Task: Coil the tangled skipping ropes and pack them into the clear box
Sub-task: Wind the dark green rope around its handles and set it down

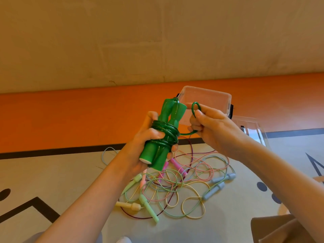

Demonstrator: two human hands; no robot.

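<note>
Plastics and floor finishes, skipping-rope lot

Two dark green matt plastic handles (pixel 163 134) bound by glossy translucent green cord (pixel 165 135); pastel matt plastic handles with thin smooth cords in a tangled pile (pixel 177 186) on the near floor; clear glossy plastic box (pixel 208 100), far; clear lid (pixel 252 127) at right; smooth beige printed floor mat (pixel 70 174), low sheen.

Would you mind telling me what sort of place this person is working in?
Probably a children's playroom or activity room, worked at floor level: a cream floor mat printed with black lines and dots, an orange padded strip along a plain wall, and pastel skipping ropes heaped on the mat.
</note>
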